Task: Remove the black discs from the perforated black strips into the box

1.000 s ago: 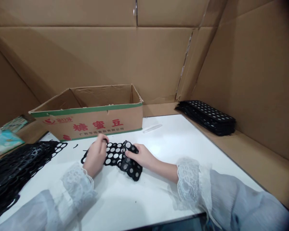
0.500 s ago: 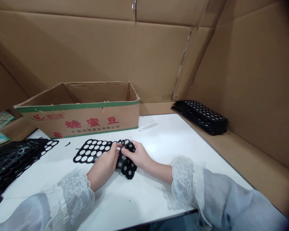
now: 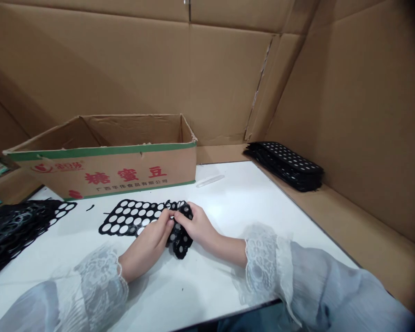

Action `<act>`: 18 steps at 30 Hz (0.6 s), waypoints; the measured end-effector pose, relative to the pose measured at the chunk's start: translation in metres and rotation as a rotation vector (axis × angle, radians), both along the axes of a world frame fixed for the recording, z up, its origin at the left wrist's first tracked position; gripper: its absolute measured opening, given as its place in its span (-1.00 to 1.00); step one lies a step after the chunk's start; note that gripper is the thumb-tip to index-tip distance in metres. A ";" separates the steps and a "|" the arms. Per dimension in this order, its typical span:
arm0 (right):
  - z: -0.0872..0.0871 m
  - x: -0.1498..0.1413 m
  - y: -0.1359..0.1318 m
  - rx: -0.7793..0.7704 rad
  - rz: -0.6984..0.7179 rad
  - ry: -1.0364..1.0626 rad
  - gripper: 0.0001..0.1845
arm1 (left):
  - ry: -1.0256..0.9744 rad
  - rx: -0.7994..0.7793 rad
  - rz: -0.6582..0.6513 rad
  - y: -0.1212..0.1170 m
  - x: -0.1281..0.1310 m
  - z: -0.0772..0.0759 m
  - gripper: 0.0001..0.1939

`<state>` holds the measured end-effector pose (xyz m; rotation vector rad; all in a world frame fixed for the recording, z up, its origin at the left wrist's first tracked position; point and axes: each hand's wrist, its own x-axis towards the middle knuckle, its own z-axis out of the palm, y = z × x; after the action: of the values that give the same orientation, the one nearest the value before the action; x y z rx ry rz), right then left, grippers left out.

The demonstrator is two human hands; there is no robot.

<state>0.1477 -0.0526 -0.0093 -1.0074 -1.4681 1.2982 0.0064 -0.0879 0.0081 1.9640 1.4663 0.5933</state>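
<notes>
A black sheet punched with round holes (image 3: 131, 216) lies flat on the white table (image 3: 249, 198). Its right end is bent up and curled. My left hand (image 3: 152, 242) and my right hand (image 3: 197, 227) meet at that curled end (image 3: 180, 233), fingers pinched on it. Both wrists rest on the table, in white lace cuffs.
An open cardboard box with red print (image 3: 103, 161) stands behind the sheet. A heap of black punched scrap (image 3: 14, 228) lies at the left. A neat stack of black dotted sheets (image 3: 285, 163) sits on the cardboard ledge at right. A small clear stick (image 3: 210, 180) lies near the box. Cardboard walls surround everything.
My left hand has slid right along the sheet, from its middle to the curled right end beside my right hand. The left part of the sheet now lies uncovered and flat.
</notes>
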 end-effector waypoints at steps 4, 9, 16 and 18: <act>0.004 -0.001 -0.002 -0.116 0.055 0.083 -0.78 | -0.090 0.030 0.003 0.003 -0.002 -0.001 -0.71; 0.006 -0.003 0.000 -0.237 0.081 0.127 -0.75 | -0.287 0.049 0.143 0.012 -0.005 -0.005 -0.75; 0.005 -0.001 0.000 -0.208 0.061 0.081 -0.77 | -0.346 0.281 0.484 0.037 -0.039 0.004 -0.75; 0.005 0.000 -0.001 -0.192 0.053 0.079 -0.71 | -0.319 0.359 0.545 0.038 -0.043 0.006 -0.74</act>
<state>0.1479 -0.0537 -0.0040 -1.0333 -1.3377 1.5228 -0.0366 -0.0498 0.0142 1.5938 1.7746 1.4223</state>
